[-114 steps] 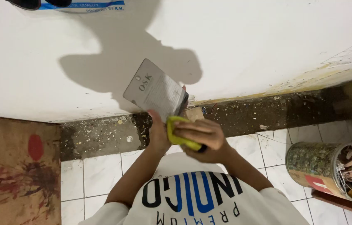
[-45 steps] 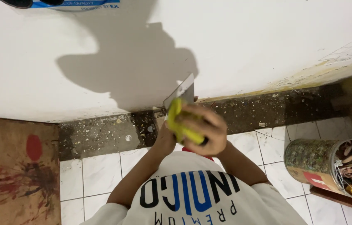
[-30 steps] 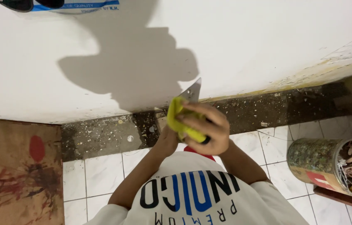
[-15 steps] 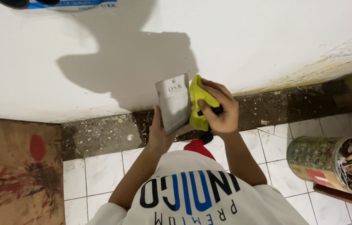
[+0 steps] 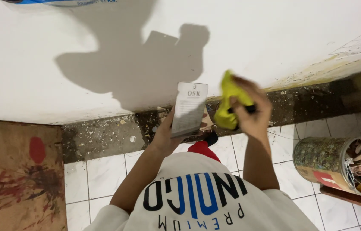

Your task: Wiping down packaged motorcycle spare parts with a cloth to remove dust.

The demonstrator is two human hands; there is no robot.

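Steel scraper blade (image 5: 190, 109) gripped in left hand (image 5: 165, 137), yellow cloth (image 5: 229, 102) clutched in right hand (image 5: 251, 112) just beside.

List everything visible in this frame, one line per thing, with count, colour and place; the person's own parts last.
scraper blade: one, grey metal, held upright before the wall
cloth: one, yellow, right of the blade
wall: one, white, across the top, shadow on it
floor tiles: many, white, below the speckled dark strip
board: one, brown with red stains, lower left
can of tools: one, speckled, lower right
shirt: one, white with print, bottom centre
left hand: one, holding the blade
right hand: one, gripping the cloth
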